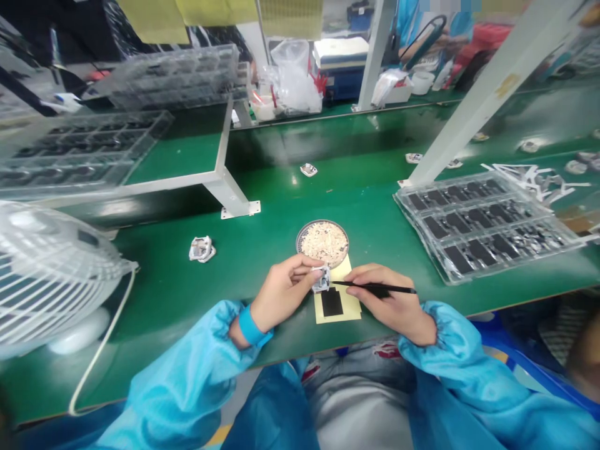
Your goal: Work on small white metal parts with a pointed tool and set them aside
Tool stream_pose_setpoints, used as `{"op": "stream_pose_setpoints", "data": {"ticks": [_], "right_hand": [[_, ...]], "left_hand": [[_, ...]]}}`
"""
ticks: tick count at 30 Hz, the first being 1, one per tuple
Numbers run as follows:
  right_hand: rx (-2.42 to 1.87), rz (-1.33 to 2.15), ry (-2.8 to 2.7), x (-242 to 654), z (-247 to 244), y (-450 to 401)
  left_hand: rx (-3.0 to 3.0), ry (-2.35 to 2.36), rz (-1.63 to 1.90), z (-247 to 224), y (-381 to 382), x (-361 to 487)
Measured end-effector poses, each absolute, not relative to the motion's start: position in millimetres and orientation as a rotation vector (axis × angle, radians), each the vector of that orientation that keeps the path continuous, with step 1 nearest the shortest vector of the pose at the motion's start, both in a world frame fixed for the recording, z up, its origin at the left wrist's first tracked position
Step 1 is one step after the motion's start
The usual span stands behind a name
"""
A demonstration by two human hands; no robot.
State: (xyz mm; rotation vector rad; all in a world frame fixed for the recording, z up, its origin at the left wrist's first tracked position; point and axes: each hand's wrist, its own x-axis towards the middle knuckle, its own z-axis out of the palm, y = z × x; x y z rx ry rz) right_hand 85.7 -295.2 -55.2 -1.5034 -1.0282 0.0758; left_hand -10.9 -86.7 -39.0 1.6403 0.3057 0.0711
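A worker's left hand pinches a small white component, with a round dish of pale granules just beyond the grip; the right hand pinches a slim black tool, its tip beside the component, over a yellow pad; a plastic tray of dark parts lies well right.

- A green-topped desk is stretching across the view on white metal legs.
- A white desk fan is standing at left.
- A person in a blue smock is working beyond a second green desk.
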Motion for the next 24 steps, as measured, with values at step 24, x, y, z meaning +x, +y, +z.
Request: {"op": "stream_pose_setpoints", "data": {"ticks": [24], "right_hand": [[-1.384,0.483,-0.754,87,-36,-326]], "left_hand": [[1.618,0.404,0.126,-28,-84,-7]]}}
